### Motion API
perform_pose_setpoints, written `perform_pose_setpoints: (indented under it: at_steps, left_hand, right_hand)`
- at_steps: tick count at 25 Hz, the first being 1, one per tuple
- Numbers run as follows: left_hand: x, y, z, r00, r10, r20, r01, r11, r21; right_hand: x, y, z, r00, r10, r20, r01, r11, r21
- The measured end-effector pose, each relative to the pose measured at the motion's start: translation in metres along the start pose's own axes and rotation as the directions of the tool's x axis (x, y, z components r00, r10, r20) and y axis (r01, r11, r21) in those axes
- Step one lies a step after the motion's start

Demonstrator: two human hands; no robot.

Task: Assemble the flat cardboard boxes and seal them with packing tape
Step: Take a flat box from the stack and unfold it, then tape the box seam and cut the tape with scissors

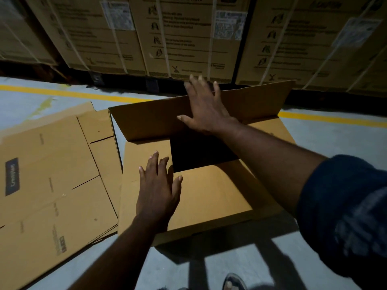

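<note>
Left hand: the left hand (158,189) lay open, fingers straight and spread, palm down on the near long flap (209,195), apparently to keep this flap folded flat.
Right hand: the right hand (206,110) was open too, fingers straight, pressed against the inner face of the far long flap (150,122), which stood tilted up; the hand seemed placed to bring that flap down toward the near one.
Box: the brown cardboard box (209,227) stood on the grey concrete floor (335,139), directly in front of the person, between both arms.
Opening: a dark square gap (199,151) was left between the two long flaps, so this end was not yet closed.
Side flap: a short flap (144,151) at the left was already folded in, under the long ones.
Supply: a stack of flat brown cardboard boxes (52,174) lay just beside the box at the left, touching its side, probably kept near for the following boxes.
Tape: no roll was visible.
Behind: large strapped brown cartons (188,38) stood beyond a yellow painted line (62,93).
</note>
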State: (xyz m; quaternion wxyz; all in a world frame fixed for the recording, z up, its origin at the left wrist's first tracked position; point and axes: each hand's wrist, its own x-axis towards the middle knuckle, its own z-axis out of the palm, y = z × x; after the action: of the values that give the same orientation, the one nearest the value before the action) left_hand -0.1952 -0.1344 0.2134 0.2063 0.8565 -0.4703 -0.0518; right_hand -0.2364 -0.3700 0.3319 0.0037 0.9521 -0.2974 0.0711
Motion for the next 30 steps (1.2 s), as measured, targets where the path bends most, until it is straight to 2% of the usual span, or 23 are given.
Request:
perform_pose_setpoints:
  at_steps: [2, 6, 8, 10, 12, 13, 15, 19, 24, 27, 30]
  left_hand:
    - [-0.001, 0.004, -0.003, 1.0, -0.004, -0.031, 0.003, 1.0, -0.012]
    - [-0.007, 0.009, -0.006, 0.995, 0.055, -0.081, -0.052, 0.998, 0.038]
    - [-0.01, 0.011, -0.007, 0.993, 0.083, -0.078, -0.081, 0.996, 0.027]
    - [-0.014, 0.012, -0.007, 0.991, 0.115, -0.061, -0.112, 0.992, 0.055]
    - [-0.016, 0.013, -0.006, 0.986, 0.158, -0.051, -0.15, 0.98, 0.129]
    - [-0.016, 0.012, -0.005, 0.986, 0.161, -0.05, -0.152, 0.977, 0.153]
    - [-0.014, 0.008, -0.005, 0.992, 0.12, -0.045, -0.112, 0.983, 0.146]
    - [0.0, -0.001, -0.008, 0.999, 0.039, 0.014, -0.039, 0.999, 0.001]
    - [-0.019, -0.066, -0.03, 0.996, -0.029, -0.085, 0.026, 0.999, -0.037]
    - [-0.04, -0.12, -0.038, 0.972, -0.2, -0.126, 0.17, 0.962, -0.215]
    - [-0.083, -0.19, -0.023, 0.904, -0.424, -0.052, 0.393, 0.874, -0.285]
  right_hand:
    - [-0.008, -0.008, 0.01, 1.0, -0.006, -0.012, 0.006, 0.999, 0.054]
    - [-0.045, -0.015, 0.023, 0.988, -0.03, -0.15, 0.037, 0.998, 0.044]
    - [-0.07, -0.017, 0.027, 0.99, -0.037, -0.134, 0.043, 0.998, 0.04]
    - [-0.104, -0.023, 0.043, 0.998, -0.052, 0.029, 0.05, 0.995, 0.082]
    - [-0.134, -0.029, 0.068, 0.963, -0.064, 0.263, 0.04, 0.995, 0.095]
    - [-0.142, -0.032, 0.079, 0.942, -0.053, 0.332, 0.023, 0.995, 0.096]
    - [-0.142, -0.043, 0.091, 0.931, -0.022, 0.364, -0.017, 0.994, 0.105]
    - [-0.128, -0.083, 0.093, 0.939, -0.024, 0.342, -0.025, 0.99, 0.14]
    - [-0.114, -0.139, 0.101, 0.947, -0.032, 0.318, -0.019, 0.988, 0.155]
    - [-0.103, -0.185, 0.11, 0.942, -0.071, 0.327, 0.029, 0.991, 0.13]
    - [-0.095, -0.204, 0.121, 0.952, -0.06, 0.301, 0.035, 0.996, 0.087]
